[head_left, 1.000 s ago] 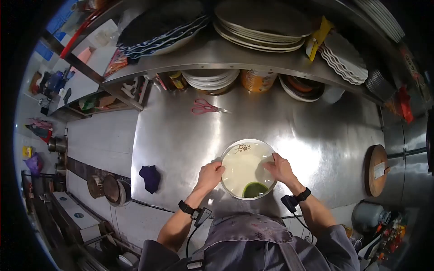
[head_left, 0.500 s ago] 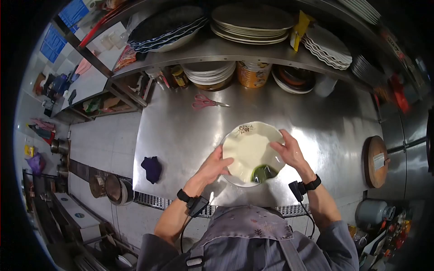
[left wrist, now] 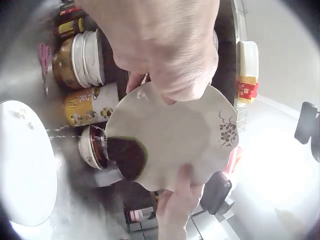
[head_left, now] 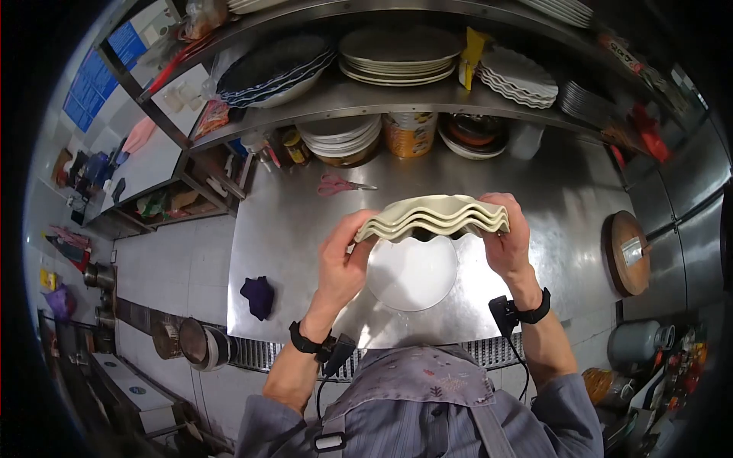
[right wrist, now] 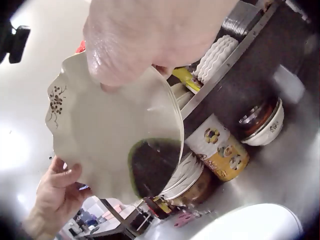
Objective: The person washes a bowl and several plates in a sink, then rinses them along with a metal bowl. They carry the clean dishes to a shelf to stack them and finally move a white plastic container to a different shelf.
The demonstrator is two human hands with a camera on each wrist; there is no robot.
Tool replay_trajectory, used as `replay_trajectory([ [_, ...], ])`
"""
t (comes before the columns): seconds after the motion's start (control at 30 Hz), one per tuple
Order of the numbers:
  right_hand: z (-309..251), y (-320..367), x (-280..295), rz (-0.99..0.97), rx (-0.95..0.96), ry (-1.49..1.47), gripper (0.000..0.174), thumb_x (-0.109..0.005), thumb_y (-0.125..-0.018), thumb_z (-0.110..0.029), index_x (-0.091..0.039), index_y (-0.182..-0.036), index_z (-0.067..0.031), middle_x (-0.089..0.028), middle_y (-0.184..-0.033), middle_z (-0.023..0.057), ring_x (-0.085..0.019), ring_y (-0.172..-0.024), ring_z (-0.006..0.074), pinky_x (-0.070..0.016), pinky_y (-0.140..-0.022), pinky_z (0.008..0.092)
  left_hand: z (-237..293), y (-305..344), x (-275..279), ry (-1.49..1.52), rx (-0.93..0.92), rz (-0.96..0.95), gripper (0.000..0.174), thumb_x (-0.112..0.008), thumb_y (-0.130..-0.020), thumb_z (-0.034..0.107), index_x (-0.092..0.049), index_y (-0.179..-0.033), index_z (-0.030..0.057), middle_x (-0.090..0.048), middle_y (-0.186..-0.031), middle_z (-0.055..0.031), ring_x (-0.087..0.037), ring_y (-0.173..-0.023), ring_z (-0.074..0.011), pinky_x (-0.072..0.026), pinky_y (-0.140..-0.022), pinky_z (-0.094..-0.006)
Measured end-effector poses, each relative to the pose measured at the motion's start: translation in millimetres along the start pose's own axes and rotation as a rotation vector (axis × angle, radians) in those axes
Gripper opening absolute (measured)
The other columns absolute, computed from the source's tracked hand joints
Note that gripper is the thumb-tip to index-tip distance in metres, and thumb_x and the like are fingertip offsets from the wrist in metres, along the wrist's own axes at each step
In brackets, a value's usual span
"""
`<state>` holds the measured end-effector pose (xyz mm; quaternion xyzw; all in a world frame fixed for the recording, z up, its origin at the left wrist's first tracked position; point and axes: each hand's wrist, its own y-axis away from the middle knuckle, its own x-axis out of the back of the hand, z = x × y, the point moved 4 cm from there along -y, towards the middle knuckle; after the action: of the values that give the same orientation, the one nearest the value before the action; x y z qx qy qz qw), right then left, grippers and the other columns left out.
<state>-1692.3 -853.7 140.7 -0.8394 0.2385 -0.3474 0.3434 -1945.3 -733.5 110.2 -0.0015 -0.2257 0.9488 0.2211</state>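
Both hands hold a small stack of cream wavy-edged plates (head_left: pixel 435 212), raised over the table and tilted so the head view catches the scalloped rims. My left hand (head_left: pixel 342 256) grips the left edge, while my right hand (head_left: pixel 511 240) grips the right edge. In the left wrist view the top plate (left wrist: pixel 170 125) shows its face, with a brown flower print and a dark green patch (left wrist: pixel 127 156) by the rim. The thumb of my left hand (right wrist: pixel 60 187) lies on that face in the right wrist view. Below the stack, a round white plate (head_left: pixel 412 278) lies on the table.
On the steel table (head_left: pixel 305 221) are pink-handled scissors (head_left: pixel 343 185) and a dark purple cloth (head_left: pixel 257 298). Stacked bowls (head_left: pixel 340 137) and an orange-white can (head_left: pixel 411 133) stand under the shelf (head_left: pixel 366 103), which bears plates. A round wooden board (head_left: pixel 628 252) is at right.
The wavy plates have come up from low over the table and tipped from face-up to nearly edge-on, both hands rising with them. The round white plate underneath now shows.
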Motion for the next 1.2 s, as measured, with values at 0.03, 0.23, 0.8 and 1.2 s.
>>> replay_trajectory([
  [0.03, -3, 1, 2, -0.002, 0.038, 0.006, 0.034, -0.068, -0.087, 0.010, -0.059, -0.118, -0.0004, -0.068, -0.107, 0.0154, -0.066, -0.094, 0.0272, -0.0533, -0.083, 0.0350, 5, 0, 0, -0.016, -0.057, 0.007, 0.036, -0.063, -0.090, -0.012, -0.067, -0.122, 0.0026, -0.072, -0.109, -0.0096, -0.067, -0.095, -0.0169, -0.0532, -0.082, -0.0289],
  [0.23, -9, 13, 4, 0.030, 0.041, 0.027, 0.042, -0.070, -0.082, 0.014, -0.058, -0.120, 0.0006, -0.066, -0.110, 0.0152, -0.065, -0.096, 0.0278, -0.0534, -0.086, 0.0346, 25, 3, 10, -0.161, -0.187, -0.071, 0.039, -0.066, -0.085, -0.013, -0.068, -0.121, 0.0029, -0.072, -0.113, -0.0145, -0.070, -0.098, -0.0280, -0.0545, -0.085, -0.0334],
  [0.8, 24, 73, -27, 0.114, -0.699, -0.164, 0.032, -0.069, -0.098, -0.017, -0.058, -0.123, -0.0004, -0.073, -0.103, 0.0156, -0.071, -0.096, 0.0215, -0.0557, -0.084, 0.0345, -38, 22, -21, 0.133, 0.194, -0.095, 0.037, -0.060, -0.098, 0.005, -0.057, -0.134, -0.0021, -0.067, -0.120, -0.0098, -0.062, -0.110, -0.0172, -0.0475, -0.099, -0.0320],
  [1.2, 86, 62, 70, -0.010, -0.667, -0.136, 0.057, -0.072, -0.094, -0.024, -0.050, -0.141, -0.0002, -0.065, -0.125, 0.0195, -0.065, -0.116, 0.0290, -0.0535, -0.098, 0.0383, -32, 18, -145, 0.326, 0.316, 0.057, 0.045, -0.061, -0.093, -0.004, -0.048, -0.136, -0.0006, -0.065, -0.124, -0.0110, -0.063, -0.111, -0.0187, -0.0501, -0.098, -0.0322],
])
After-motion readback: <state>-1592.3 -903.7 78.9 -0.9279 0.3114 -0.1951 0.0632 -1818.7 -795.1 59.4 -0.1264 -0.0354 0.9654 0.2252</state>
